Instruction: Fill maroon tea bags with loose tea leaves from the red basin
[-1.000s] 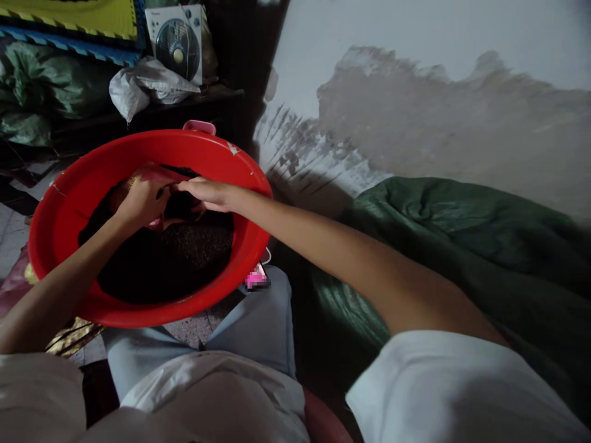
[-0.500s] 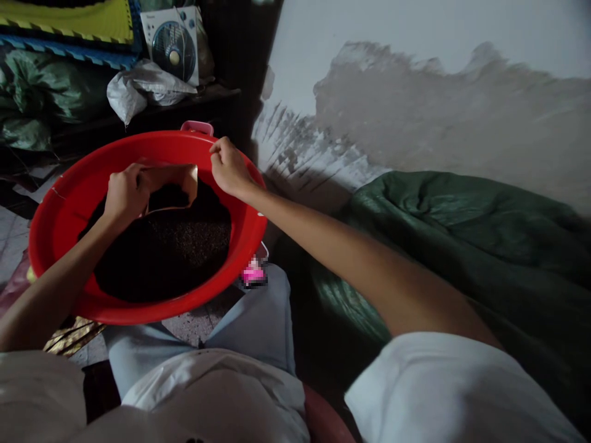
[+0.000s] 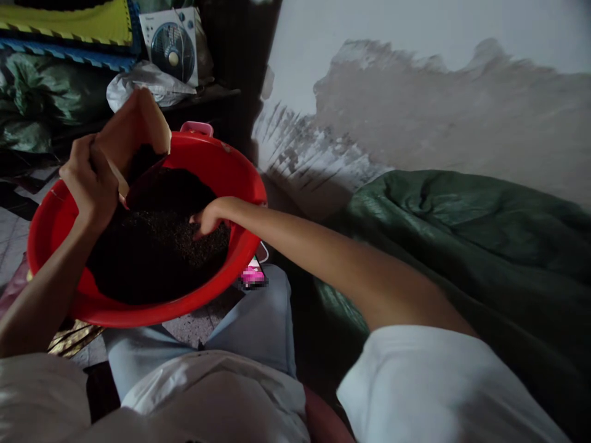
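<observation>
A large red basin (image 3: 159, 315) holds a mass of dark, fine grains (image 3: 152, 261), too dark to name exactly. Over its far left part, my left hand (image 3: 92, 184) is closed around the side of a brown box-shaped scoop (image 3: 124, 132). The scoop is tilted, its mouth towards the right, with dark grains inside it. My right hand (image 3: 211, 216) reaches over the basin's right side, low at the surface of the grains. Its visible fingers are bent and apart, and I see nothing held in them; some of the fingers are hidden.
Right of my legs lies a big green sack (image 3: 462, 215) against the stained wall (image 3: 415, 117). A box fan (image 3: 173, 52), a white bag (image 3: 154, 86), green bags (image 3: 55, 92) and foam mats (image 3: 69, 24) are behind the basin. A phone (image 3: 253, 274) lies by my knee.
My left hand has lifted the scoop up and left out of the basin's middle and tipped it. My right hand has left the far rim and come down to the grains.
</observation>
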Demonstrator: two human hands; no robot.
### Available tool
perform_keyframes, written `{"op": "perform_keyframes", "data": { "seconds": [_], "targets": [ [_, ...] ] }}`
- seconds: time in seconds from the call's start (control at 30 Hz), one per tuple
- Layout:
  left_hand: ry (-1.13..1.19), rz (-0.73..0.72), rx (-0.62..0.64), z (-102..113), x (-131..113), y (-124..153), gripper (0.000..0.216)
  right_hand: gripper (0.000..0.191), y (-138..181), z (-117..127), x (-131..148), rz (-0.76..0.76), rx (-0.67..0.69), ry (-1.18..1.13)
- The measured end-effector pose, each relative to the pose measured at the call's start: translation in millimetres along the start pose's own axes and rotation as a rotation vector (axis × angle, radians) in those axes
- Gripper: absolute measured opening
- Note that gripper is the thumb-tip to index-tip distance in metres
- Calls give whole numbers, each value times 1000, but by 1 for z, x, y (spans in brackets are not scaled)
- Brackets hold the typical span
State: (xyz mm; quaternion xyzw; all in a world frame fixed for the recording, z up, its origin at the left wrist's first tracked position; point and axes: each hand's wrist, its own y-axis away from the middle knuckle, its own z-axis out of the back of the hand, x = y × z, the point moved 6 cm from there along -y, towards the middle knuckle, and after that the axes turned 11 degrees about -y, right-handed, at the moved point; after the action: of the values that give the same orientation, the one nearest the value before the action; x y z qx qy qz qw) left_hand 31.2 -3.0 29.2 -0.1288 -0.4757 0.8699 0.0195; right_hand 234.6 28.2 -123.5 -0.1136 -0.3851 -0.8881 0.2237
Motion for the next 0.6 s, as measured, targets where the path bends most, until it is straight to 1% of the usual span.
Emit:
{"op": "perform_keyframes", "data": {
  "seconds": [0.07, 0.2, 0.27, 0.37, 0.43, 0.5, 0.57, 0.6],
  "targets": [
    [-2, -35, -68, 5, 1, -1, 35, 96, -5, -6, 24, 80, 50, 69],
    [-19, -77, -116, 11, -1, -1, 39, 102, -13, -20, 72, 298, 33, 155],
    [-46, -80, -142, 16, -4, 0, 41, 103, -16, -35, 91, 378, 44, 181],
    [-106, -78, -194, 24, -6, 1, 45, 105, -14, -63, 110, 466, 130, 207],
    [-138, -67, -186, 27, -5, 1, 47, 107, -12, -78, 110, 453, 215, 150],
    [-137, -59, -160, 28, -2, 1, 46, 109, -11, -87, 99, 354, 308, 53],
    [-106, -75, -146, 29, 1, 1, 45, 103, -12, -93, 81, 258, 385, -9],
    [-95, -100, -148, 30, 1, 1, 45, 97, -15, -93, 73, 240, 381, -30]
  ]
}}
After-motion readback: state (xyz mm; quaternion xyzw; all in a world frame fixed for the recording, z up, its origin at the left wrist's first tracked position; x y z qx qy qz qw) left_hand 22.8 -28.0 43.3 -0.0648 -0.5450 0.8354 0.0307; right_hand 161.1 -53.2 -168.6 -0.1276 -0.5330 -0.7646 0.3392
